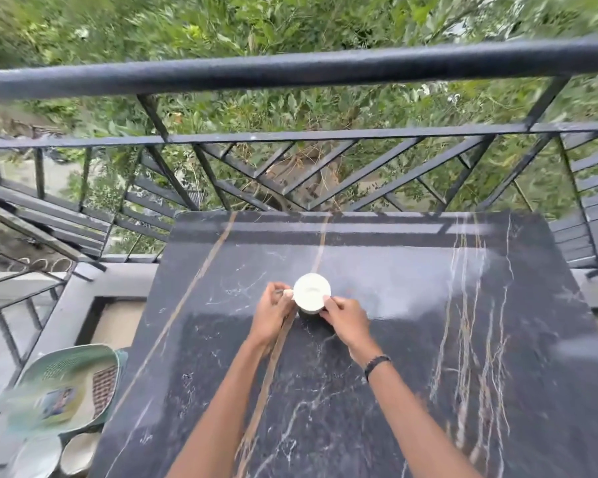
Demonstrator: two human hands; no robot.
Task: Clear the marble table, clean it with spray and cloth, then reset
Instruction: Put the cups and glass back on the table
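Fingers (328, 302) of both hands grip white cup (312, 292) on marble table (428, 322).

A black metal railing (290, 72) runs across the top, with slanted bars under its thick top rail. Behind the railing are lots of green leafy trees (290, 25). Down low to the left of the railing sits a blurry green basket (73, 384), with two white bowls (78, 453) just below it.
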